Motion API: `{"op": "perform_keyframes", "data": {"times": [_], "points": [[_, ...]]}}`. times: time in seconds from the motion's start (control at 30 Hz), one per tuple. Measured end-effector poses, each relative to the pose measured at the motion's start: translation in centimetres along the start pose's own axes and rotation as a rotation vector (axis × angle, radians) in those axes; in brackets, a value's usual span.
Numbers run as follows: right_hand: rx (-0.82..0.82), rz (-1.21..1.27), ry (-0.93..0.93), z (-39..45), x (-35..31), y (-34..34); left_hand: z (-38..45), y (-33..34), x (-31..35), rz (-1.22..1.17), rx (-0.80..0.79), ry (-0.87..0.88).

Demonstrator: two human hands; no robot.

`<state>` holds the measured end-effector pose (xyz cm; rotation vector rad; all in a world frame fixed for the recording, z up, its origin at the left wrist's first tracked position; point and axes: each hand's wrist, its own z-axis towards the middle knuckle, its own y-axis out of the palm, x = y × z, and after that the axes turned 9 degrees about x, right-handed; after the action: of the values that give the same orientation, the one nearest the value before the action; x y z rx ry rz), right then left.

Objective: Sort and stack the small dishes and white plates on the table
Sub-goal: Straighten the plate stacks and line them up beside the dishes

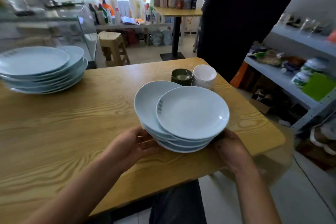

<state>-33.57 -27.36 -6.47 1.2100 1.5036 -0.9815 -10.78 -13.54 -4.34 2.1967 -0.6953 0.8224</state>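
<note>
Head view: left hand [133,144] and right hand [230,143] curl their fingers round the white plate stack [181,123] near the bench [72,123] edge; the two top plates sit off-centre and could slide off if the stack is tilted

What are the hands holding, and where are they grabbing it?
Both hands hold the near stack of white plates. The left hand grips its lower left edge, and the right hand grips its lower right edge.
</note>
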Motion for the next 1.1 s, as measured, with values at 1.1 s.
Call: {"op": "perform_keyframes", "data": {"times": [1.1], "points": [[-0.12,0.329,0.15,11.8,-3.3,24.2,6.8,-6.3,10.4,-0.261,0.3,0.296]]}}
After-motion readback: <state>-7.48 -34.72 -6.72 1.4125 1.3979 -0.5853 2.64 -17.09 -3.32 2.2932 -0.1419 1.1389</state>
